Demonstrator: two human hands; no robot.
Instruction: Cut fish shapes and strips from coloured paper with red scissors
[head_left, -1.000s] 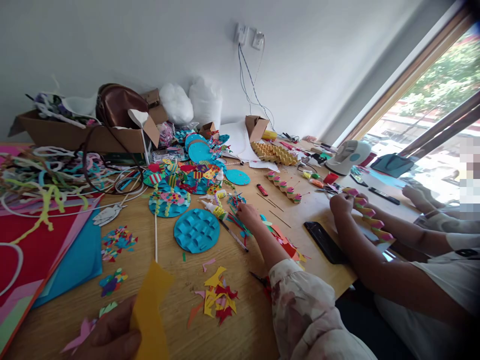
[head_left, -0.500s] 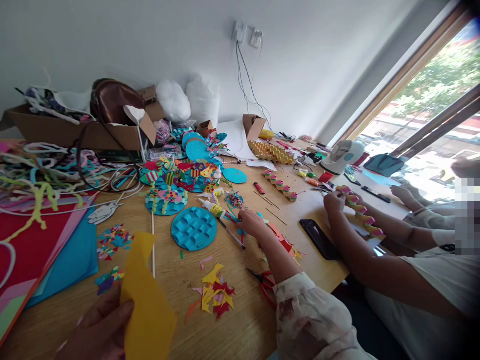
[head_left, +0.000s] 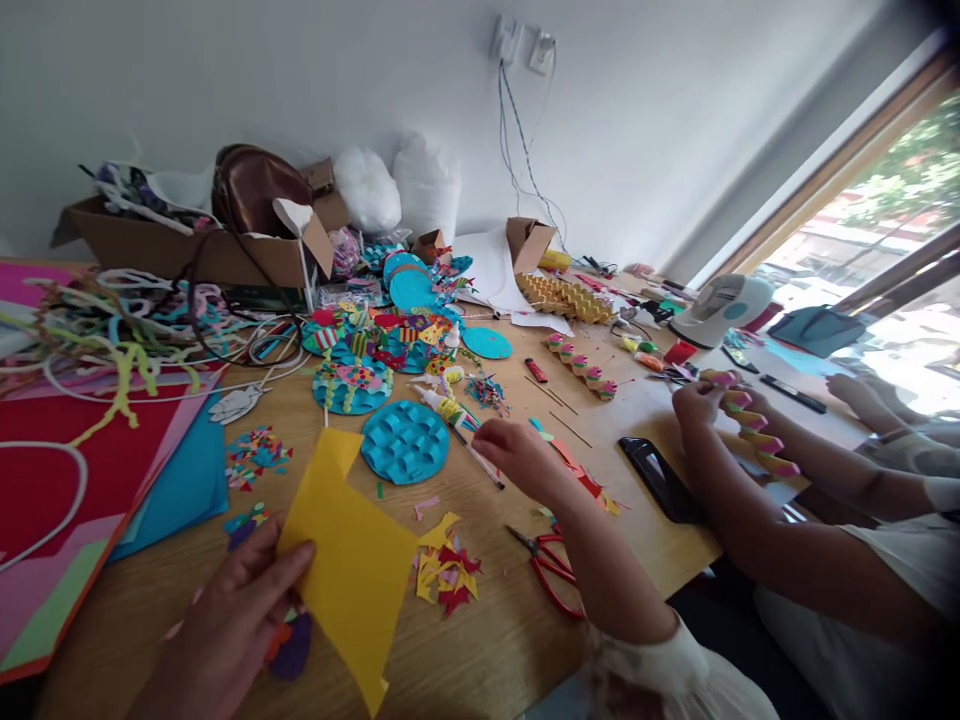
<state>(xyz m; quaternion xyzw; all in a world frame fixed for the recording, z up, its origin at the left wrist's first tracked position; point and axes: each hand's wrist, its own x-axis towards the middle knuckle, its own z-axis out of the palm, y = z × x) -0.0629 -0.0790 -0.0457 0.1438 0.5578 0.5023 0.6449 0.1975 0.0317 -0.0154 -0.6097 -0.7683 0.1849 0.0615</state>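
Two hands: the left hand (head_left: 251, 590) holds, while the right hand (head_left: 521, 455) hangs over the desk (head_left: 487, 640) with bent fingers.
Left grip: narrow, thumb on the near face of the yellow paper (head_left: 352, 555) and fingers behind its left edge.
Yellow paper: raised above the desk at the front, with a notch in its top edge and a tapering lower end.
Right grip: fingertips drawn together near the glue bottle (head_left: 450, 408) and the pen (head_left: 487, 470); whether anything is between them, I cannot tell.
Pinch: best kept light and near the edge, since the sheet looks thin and could crease under a hard thumb.
Right-hand reach: probably safest from above, fingertips only, so the pen does not roll into the blue disc (head_left: 405, 442).
Scissors: the red-handled scissors (head_left: 535, 550) lie beside the right forearm; a low sleeve could drag them.
Scraps: the yellow and red scraps (head_left: 429, 578) lie just beside the sheet's right corner; lifting it clear should avoid scattering them.
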